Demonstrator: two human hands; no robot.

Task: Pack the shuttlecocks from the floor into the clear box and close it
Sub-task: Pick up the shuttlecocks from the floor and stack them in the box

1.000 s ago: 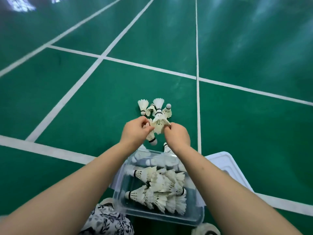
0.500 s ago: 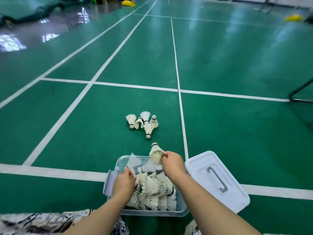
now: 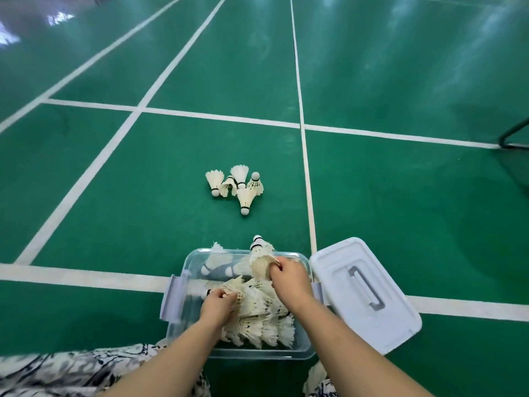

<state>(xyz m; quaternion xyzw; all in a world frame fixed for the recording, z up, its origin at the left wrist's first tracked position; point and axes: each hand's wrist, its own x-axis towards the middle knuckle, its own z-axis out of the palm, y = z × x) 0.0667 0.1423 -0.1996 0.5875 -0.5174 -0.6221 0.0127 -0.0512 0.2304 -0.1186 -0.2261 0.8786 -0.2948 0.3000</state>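
The clear box (image 3: 183, 325) sits on the green floor right in front of me, holding several white shuttlecocks. My right hand (image 3: 289, 277) pinches the feather skirt of a shuttlecock (image 3: 259, 257) over the box's far rim, cork pointing away. Inside the box, my left hand (image 3: 217, 306) is closed on the feathers of another shuttlecock (image 3: 233, 296) on the pile. Several loose shuttlecocks (image 3: 239, 187) lie in a cluster on the floor beyond the box. The white lid (image 3: 363, 293) with a grey handle lies upside up to the right of the box.
White court lines (image 3: 306, 179) cross the green floor around the box. A dark metal frame (image 3: 512, 136) stands at the right edge. My patterned clothing (image 3: 86, 371) fills the lower left.
Both hands drew back from the floor cluster to the box, each carrying a shuttlecock. The left hand has gone down into the pile; the right stays over the far rim.
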